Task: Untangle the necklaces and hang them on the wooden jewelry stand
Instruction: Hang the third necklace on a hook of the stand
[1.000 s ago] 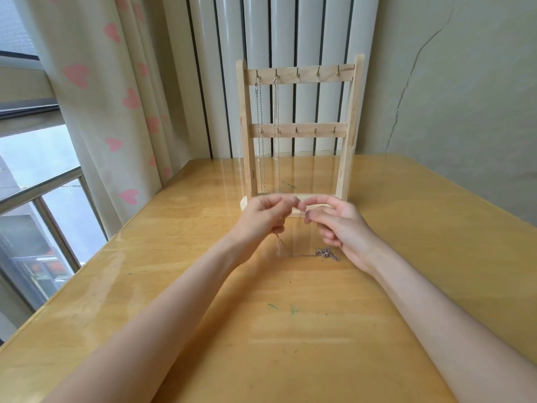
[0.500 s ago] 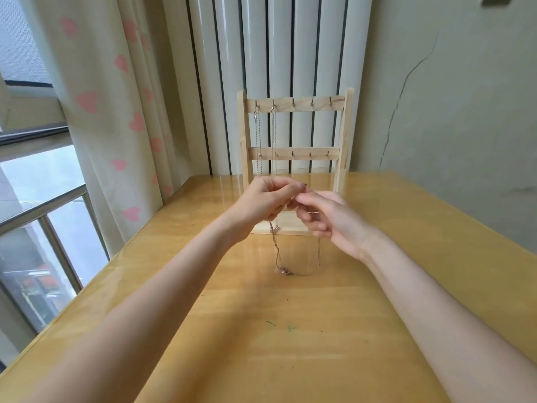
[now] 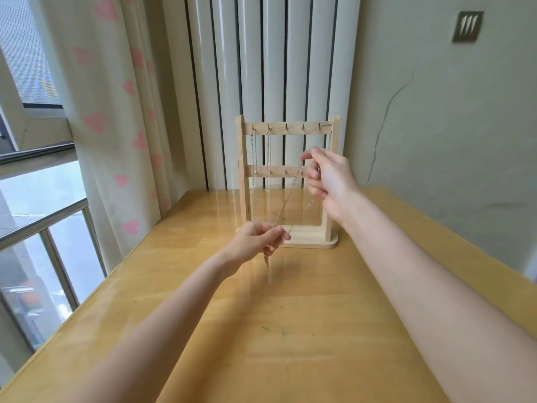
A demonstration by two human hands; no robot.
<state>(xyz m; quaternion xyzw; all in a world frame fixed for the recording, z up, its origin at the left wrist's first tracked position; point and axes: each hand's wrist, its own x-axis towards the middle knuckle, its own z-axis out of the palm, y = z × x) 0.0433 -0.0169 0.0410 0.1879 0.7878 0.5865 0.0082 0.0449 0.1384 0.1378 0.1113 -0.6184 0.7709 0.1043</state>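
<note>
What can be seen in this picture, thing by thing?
Jewelry stand: one, pale wood, far end of table.
Hung necklaces: two, silvery, on top-left hooks.
Held chain: one, thin, stretched between both hands.
Table: one, yellow wood.
Curtain: one, cream with pink hearts, left.
Radiator: one, white, behind stand.
Window: one, far left.
Wall plate: one, grey, top right.
Left hand: pinches chain, low.
Right hand: pinches chain, raised.

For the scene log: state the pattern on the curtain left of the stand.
Pink hearts on a cream curtain, clearest in the head view.
</note>
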